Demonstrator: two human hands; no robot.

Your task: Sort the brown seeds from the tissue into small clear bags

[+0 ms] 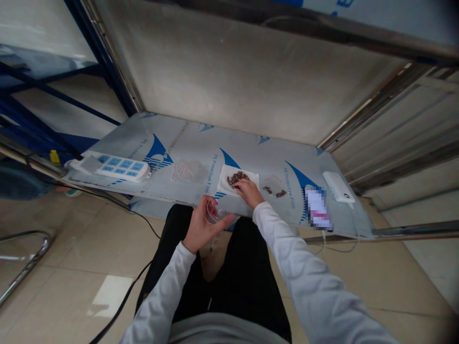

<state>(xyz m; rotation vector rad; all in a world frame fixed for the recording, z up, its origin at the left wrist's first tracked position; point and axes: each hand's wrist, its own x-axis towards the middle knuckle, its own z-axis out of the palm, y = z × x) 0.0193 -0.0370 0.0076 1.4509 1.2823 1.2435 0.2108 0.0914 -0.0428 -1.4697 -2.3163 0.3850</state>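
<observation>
Reaching into a heap of brown pieces with the right hand; holding clear plastic in the left hand.
Left grip curved around the plastic, over the lap, just off the front edge of the surface; bag or cup, hard to tell. Right grip narrow, at the heap on white paper; cannot tell if pinching a piece. Likely to scatter if brushed by the right sleeve or dragged with the paper; likely to buckle or slip, being thin, if squeezed on the left. To note: short, dark, stubby pieces; flat matte paper; smooth, blue-printed film; thin pale sticks off to the left.
</observation>
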